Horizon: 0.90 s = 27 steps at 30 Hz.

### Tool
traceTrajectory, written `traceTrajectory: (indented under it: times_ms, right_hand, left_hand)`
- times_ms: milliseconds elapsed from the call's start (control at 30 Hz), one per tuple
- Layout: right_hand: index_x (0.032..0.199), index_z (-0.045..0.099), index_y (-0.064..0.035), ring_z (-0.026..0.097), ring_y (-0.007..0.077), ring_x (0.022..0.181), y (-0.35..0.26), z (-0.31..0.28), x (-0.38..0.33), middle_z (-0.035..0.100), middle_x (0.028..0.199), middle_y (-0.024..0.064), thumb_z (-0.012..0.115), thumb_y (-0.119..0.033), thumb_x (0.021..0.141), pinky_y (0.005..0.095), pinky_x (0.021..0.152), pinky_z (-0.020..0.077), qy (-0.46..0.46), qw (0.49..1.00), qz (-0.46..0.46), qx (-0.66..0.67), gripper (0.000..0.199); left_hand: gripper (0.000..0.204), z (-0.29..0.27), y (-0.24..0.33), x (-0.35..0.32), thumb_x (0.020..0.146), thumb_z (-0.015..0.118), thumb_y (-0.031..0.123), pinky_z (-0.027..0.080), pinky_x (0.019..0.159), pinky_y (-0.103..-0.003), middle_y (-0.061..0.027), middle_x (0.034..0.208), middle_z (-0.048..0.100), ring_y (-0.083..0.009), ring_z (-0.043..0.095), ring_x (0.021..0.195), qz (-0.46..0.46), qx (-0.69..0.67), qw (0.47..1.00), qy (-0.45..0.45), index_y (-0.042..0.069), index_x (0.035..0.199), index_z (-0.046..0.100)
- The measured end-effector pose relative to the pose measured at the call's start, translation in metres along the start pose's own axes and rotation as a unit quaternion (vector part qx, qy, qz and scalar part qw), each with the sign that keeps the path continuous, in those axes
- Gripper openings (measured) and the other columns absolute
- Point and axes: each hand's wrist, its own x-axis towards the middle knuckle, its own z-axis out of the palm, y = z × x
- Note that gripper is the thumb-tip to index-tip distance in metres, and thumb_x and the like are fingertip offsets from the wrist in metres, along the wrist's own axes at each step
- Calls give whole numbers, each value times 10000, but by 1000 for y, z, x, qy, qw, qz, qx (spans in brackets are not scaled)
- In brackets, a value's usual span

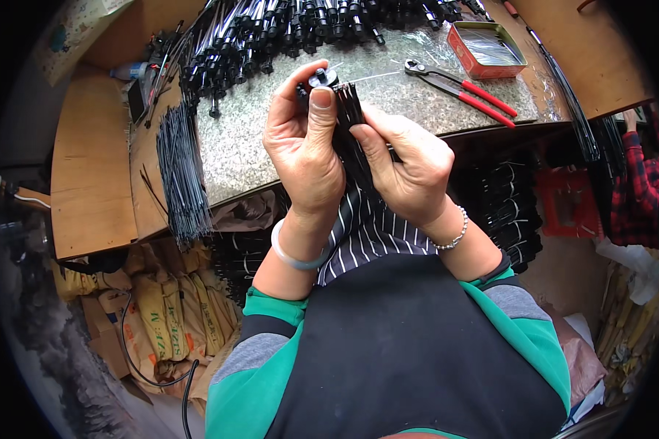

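Observation:
My left hand [302,143] grips the top of a black bundle of thin ribs [348,110], thumb pressed near a small round black cap [322,77] at its upper end. My right hand [406,164] holds the same bundle from the right, fingers wrapped round its middle. Both hands hover over the front edge of a speckled grey worktop [256,139]. A pale bangle sits on my left wrist, a beaded bracelet on my right.
Red-handled pliers [461,88] lie on the worktop to the right, beside a red tin of thin wires [487,47]. Several black-tipped metal rods [271,29] pile at the back. A sheaf of black wires [179,172] hangs off the left. Sacks [168,307] lie below; another person's plaid sleeve [637,183] shows at right.

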Motion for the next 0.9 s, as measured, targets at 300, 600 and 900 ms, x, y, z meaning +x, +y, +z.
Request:
traceTrajectory:
  times_ms: [300, 600, 900]
  right_hand:
    - [933, 628, 58, 644, 163, 650, -5, -1, 1, 657, 782, 144, 613, 18, 795, 244, 589, 500, -5, 999, 40, 5, 144]
    - [911, 637, 45, 626, 107, 665, -4, -10, 5, 663, 773, 119, 623, 2, 797, 224, 582, 490, -19, 984, 130, 118, 123]
    - [916, 632, 39, 609, 90, 659, -6, -9, 2, 659, 763, 88, 645, -20, 791, 207, 588, 480, -18, 992, 106, 59, 139]
  left_hand:
    - [275, 7, 5, -7, 874, 573, 140, 404, 629, -148, -1, 792, 571, -29, 492, 684, 16, 10, 1000, 3, -14, 1098, 537]
    - [341, -3, 8, -1, 910, 494, 214, 478, 727, -207, -84, 872, 610, -109, 596, 796, -33, -49, 995, -84, -26, 1151, 478]
    - [366, 1, 6, -7, 914, 475, 247, 502, 791, -292, -144, 935, 611, -190, 618, 865, -17, -23, 997, -78, -26, 1158, 468]
